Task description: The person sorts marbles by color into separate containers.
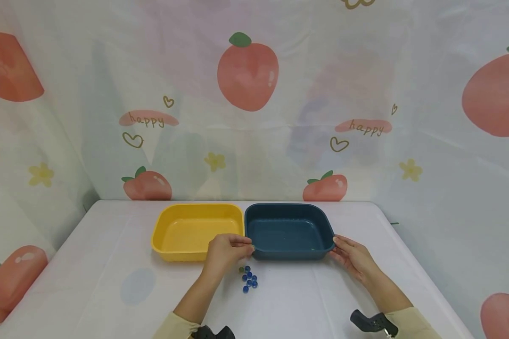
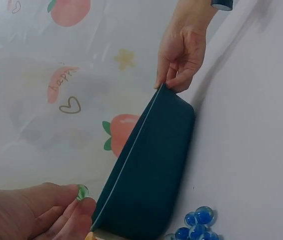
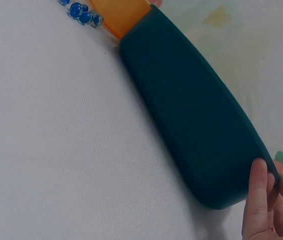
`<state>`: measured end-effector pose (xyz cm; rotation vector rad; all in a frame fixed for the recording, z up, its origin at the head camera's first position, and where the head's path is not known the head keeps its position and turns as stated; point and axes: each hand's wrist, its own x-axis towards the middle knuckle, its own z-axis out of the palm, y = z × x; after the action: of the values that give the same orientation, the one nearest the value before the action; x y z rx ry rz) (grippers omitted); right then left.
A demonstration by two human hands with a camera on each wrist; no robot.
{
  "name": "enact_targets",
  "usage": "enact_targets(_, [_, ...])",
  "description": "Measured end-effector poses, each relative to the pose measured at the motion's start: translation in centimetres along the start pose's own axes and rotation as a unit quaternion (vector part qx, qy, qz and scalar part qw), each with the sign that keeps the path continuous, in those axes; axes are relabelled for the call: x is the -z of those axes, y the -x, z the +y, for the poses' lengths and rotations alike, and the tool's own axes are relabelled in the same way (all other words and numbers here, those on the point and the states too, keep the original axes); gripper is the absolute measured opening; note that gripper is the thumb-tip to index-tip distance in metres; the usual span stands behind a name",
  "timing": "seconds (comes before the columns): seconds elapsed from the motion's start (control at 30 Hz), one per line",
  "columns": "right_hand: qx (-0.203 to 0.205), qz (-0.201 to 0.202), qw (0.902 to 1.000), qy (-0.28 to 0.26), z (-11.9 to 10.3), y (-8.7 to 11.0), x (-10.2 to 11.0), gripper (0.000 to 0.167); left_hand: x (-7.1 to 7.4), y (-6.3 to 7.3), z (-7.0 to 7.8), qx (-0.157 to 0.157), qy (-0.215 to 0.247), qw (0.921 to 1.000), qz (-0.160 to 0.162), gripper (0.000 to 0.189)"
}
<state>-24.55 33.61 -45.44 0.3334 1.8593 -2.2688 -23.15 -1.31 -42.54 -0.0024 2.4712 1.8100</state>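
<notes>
My left hand (image 1: pixel 225 252) pinches a clear green glass marble (image 2: pixel 83 192) between thumb and fingertips, close by the near left corner of the dark blue tray (image 1: pixel 288 255). With the thumb at the rim and fingers against the outer wall, my right hand (image 1: pixel 356 260) grips that tray's right end. Just in front of the trays, several blue glass marbles (image 1: pixel 249 282) lie in a loose cluster on the table. A green marble (image 1: pixel 241 270) sits at the far left of this cluster. A tiny greenish speck (image 1: pixel 313 249) shows inside the blue tray.
A yellow tray (image 1: pixel 182 257) stands directly left of the blue one, their ends side by side. Both are on a white-covered table (image 1: pixel 93 263). Behind the table hangs a printed cloth (image 1: pixel 254 150) with fruit and flowers, which also runs along both sides.
</notes>
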Motion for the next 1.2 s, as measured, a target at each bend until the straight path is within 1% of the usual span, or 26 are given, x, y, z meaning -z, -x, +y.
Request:
enact_targets(0.13, [0.000,-0.001,1.0000,0.001,0.0,0.0,0.0,0.050,-0.2,-0.6,0.4,0.012,0.006,0.9999,-0.005,0.018])
enact_targets(0.17, [0.000,-0.002,1.0000,-0.001,0.0,0.0,0.0,0.046,-0.3,-0.8,0.5,0.014,0.008,0.9999,-0.006,0.019])
enact_targets(0.23, [0.003,-0.004,1.0000,-0.008,0.1,-0.1,0.1,0.035,-0.4,-1.0,0.5,0.013,0.010,0.9998,-0.007,0.020])
enact_targets(0.33, [0.004,-0.004,0.9999,-0.013,0.1,-0.2,0.2,0.027,-0.6,-1.2,0.6,0.012,0.015,0.9998,-0.006,0.021])
enact_targets(0.37, [0.004,-0.003,0.9999,-0.015,0.2,-0.2,0.2,0.025,-0.6,-1.3,0.6,0.012,0.016,0.9998,-0.005,0.021])
enact_targets(0.47, [0.002,-0.002,0.9999,-0.013,0.2,-0.3,0.2,0.026,-0.9,-1.5,0.6,0.011,0.015,0.9998,0.000,0.020])
enact_targets(0.63, [0.000,-0.004,0.9997,-0.023,0.2,-0.3,0.2,0.015,-1.3,-1.8,0.5,0.007,0.009,0.9999,0.011,0.017])
enact_targets(0.83, [0.001,-0.005,0.9998,-0.021,0.3,-0.3,0.2,0.017,-1.6,-1.9,0.4,0.006,0.008,0.9997,0.023,0.018])
enact_targets(1.03, [0.000,-0.004,0.9997,-0.023,0.2,-0.3,0.2,0.013,-1.7,-1.9,0.4,0.008,0.006,0.9995,0.029,0.018])
enact_targets(1.2, [-0.001,-0.001,0.9998,-0.021,0.2,-0.3,0.2,0.019,-1.8,-1.9,0.4,0.007,0.010,0.9994,0.032,0.019])
